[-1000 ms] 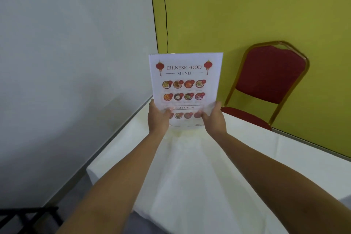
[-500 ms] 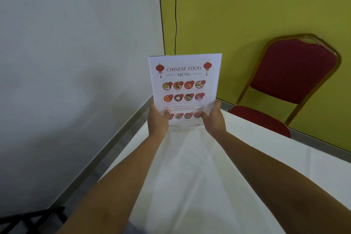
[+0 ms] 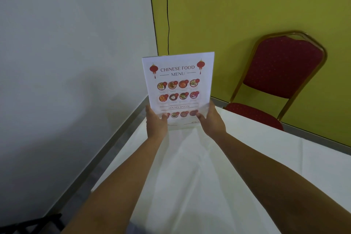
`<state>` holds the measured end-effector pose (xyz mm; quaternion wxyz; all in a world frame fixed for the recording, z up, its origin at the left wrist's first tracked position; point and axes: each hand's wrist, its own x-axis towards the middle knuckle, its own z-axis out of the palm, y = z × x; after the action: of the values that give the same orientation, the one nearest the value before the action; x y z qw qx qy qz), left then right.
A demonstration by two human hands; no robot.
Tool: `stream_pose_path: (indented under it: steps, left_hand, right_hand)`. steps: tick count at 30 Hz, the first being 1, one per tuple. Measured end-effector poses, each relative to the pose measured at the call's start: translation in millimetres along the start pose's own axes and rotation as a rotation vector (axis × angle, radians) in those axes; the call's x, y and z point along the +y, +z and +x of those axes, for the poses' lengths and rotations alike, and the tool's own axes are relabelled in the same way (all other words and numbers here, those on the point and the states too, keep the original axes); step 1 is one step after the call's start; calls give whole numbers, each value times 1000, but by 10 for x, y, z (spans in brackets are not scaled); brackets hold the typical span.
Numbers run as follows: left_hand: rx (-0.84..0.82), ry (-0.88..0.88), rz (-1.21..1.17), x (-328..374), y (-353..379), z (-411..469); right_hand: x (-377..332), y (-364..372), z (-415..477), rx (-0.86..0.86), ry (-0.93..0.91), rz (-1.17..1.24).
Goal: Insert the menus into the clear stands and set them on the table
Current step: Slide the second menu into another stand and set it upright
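A person held a printed menu (image 3: pixel 178 89) upright at arm's length, both arms stretched forward over a table (image 3: pixel 190 176) draped in a white cloth. The left hand (image 3: pixel 156 121) gripped the sheet's lower left corner and the right hand (image 3: pixel 212 119) its lower right corner, thumbs pressed on the printed face. The menu rose straight up from between the two hands, long axis vertical, print facing the wearer. A glossy clear edge by the right thumb suggested that the sheet already sat in a clear stand (image 3: pixel 205 109), though this could not be told for sure. Its bottom edge sat level with the hands, at or just above the far end of the cloth; contact could not be judged. Both hands were equally near, so lowering it straight down would likely seat it. A red chair (image 3: pixel 281 70) stood beyond the right hand.
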<state>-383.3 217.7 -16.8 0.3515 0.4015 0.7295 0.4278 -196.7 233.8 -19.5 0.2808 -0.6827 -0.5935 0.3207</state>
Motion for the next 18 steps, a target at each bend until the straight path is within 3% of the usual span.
stream_pose_path:
  steps: [7,18]
  left_hand:
    - [27,-27,332,-123,104,-528]
    - [-387,195,669,-67,722,-2193]
  right_hand:
    - [295,-280,-613,-127,21,-370]
    - [1087,-1060,-2224,-48,156,-453]
